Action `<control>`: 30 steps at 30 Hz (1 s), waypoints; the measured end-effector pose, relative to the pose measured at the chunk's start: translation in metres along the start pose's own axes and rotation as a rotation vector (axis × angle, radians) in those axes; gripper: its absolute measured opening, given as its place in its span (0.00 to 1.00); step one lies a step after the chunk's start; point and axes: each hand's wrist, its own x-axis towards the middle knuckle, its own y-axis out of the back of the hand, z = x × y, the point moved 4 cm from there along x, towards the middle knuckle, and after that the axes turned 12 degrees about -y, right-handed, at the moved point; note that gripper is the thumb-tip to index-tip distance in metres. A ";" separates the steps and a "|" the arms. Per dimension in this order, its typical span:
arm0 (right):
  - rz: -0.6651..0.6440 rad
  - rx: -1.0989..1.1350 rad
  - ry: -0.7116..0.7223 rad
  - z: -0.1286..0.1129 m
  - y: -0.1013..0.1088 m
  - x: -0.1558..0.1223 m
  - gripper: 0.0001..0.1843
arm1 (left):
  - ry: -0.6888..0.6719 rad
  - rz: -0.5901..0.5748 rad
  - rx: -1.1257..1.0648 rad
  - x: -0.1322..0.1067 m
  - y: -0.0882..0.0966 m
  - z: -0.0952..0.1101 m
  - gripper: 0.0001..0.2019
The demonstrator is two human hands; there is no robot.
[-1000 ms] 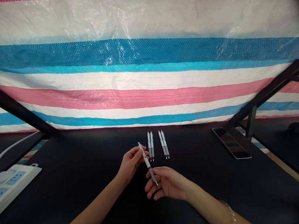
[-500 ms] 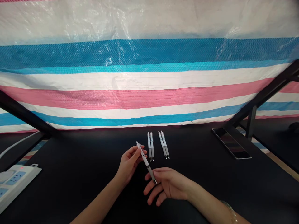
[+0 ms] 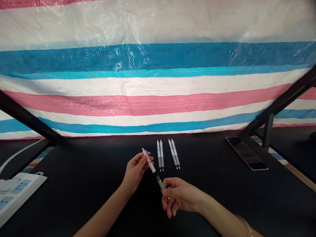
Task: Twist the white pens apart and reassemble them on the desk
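My left hand [image 3: 135,172] pinches the white upper barrel of a pen [image 3: 151,165], clip end up, over the black table. A small gap separates it from the pen's grey grip section [image 3: 160,183], which my right hand [image 3: 181,197] holds between thumb and forefinger. The dark end of the grip section faces the barrel's open lower end. Just beyond my hands lie two pairs of white pens with grey grips: a left pair [image 3: 160,154] and a right pair [image 3: 174,154], tips toward me.
A smartphone [image 3: 247,153] lies at the right of the black table [image 3: 98,158]. On the left sits a white power strip [image 3: 23,192] with a plug and cable. Behind hangs a striped plastic sheet [image 3: 158,105], between black frame bars [image 3: 274,105] at the sides.
The pen has come apart into two pieces. My right hand's spread fingers have closed on the grip section and drawn it down and right, away from the barrel.
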 end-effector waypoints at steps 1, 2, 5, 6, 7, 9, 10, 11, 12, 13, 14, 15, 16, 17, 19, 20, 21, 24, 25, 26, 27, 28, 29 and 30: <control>-0.004 -0.005 -0.005 0.000 0.000 0.001 0.19 | -0.010 0.019 -0.005 0.002 0.002 0.002 0.11; -0.011 -0.008 -0.011 0.001 0.000 0.001 0.19 | -0.023 0.041 -0.011 0.004 0.004 0.004 0.11; -0.026 -0.009 -0.018 0.001 0.000 0.002 0.20 | -0.063 0.108 -0.027 0.010 0.011 0.010 0.12; -0.028 -0.007 -0.017 0.001 0.000 0.003 0.20 | -0.073 0.125 -0.032 0.012 0.013 0.011 0.12; -0.029 -0.005 -0.016 0.001 0.000 0.003 0.20 | -0.079 0.142 -0.037 0.014 0.015 0.012 0.12; -0.028 -0.001 -0.007 0.001 0.001 0.003 0.20 | -0.087 0.178 -0.047 0.016 0.019 0.013 0.12; -0.026 -0.001 0.000 0.001 0.001 0.002 0.20 | -0.090 0.195 -0.052 0.017 0.020 0.013 0.12; -0.023 -0.002 0.006 0.000 0.001 0.002 0.20 | -0.090 0.208 -0.054 0.017 0.021 0.013 0.12; -0.020 -0.005 0.012 -0.001 0.001 0.002 0.20 | -0.089 0.215 -0.055 0.018 0.022 0.012 0.12; -0.017 -0.008 0.015 -0.001 0.001 0.001 0.20 | -0.088 0.216 -0.055 0.018 0.022 0.012 0.12; -0.015 -0.013 0.016 -0.002 0.000 0.001 0.20 | -0.085 0.211 -0.055 0.018 0.022 0.012 0.12; -0.013 -0.018 0.015 -0.002 0.000 0.000 0.19 | -0.082 0.204 -0.057 0.018 0.021 0.011 0.12; -0.010 -0.023 0.012 -0.003 -0.001 0.000 0.19 | -0.078 0.196 -0.059 0.017 0.021 0.011 0.12; -0.006 -0.027 0.009 -0.003 -0.001 0.000 0.19 | -0.073 0.187 -0.062 0.017 0.020 0.010 0.11; 0.005 -0.033 0.004 -0.003 -0.002 0.000 0.20 | -0.056 0.161 -0.066 0.015 0.016 0.009 0.11; 0.012 -0.035 0.005 -0.004 -0.002 -0.001 0.20 | -0.043 0.141 -0.061 0.013 0.014 0.008 0.11; 0.020 -0.034 0.009 -0.004 -0.002 -0.001 0.21 | -0.028 0.114 -0.049 0.011 0.012 0.007 0.11; 0.055 -0.024 0.036 -0.006 0.000 -0.001 0.21 | 0.010 0.004 0.026 0.003 0.003 0.005 0.11; 0.068 -0.019 0.049 -0.006 0.001 -0.001 0.21 | 0.018 -0.033 0.053 0.001 0.001 0.005 0.10; 0.078 -0.015 0.058 -0.007 0.002 -0.001 0.21 | 0.023 -0.064 0.075 -0.001 -0.001 0.005 0.10; 0.088 -0.012 0.066 -0.007 0.003 -0.001 0.21 | 0.025 -0.089 0.089 -0.002 -0.003 0.006 0.10; 0.096 -0.010 0.073 -0.007 0.004 -0.001 0.22 | 0.025 -0.108 0.097 -0.003 -0.004 0.006 0.10; 0.102 -0.010 0.077 -0.008 0.004 -0.001 0.22 | 0.022 -0.119 0.099 -0.003 -0.005 0.007 0.10; 0.108 -0.013 0.078 -0.008 0.005 -0.001 0.21 | 0.017 -0.123 0.100 -0.003 -0.005 0.008 0.09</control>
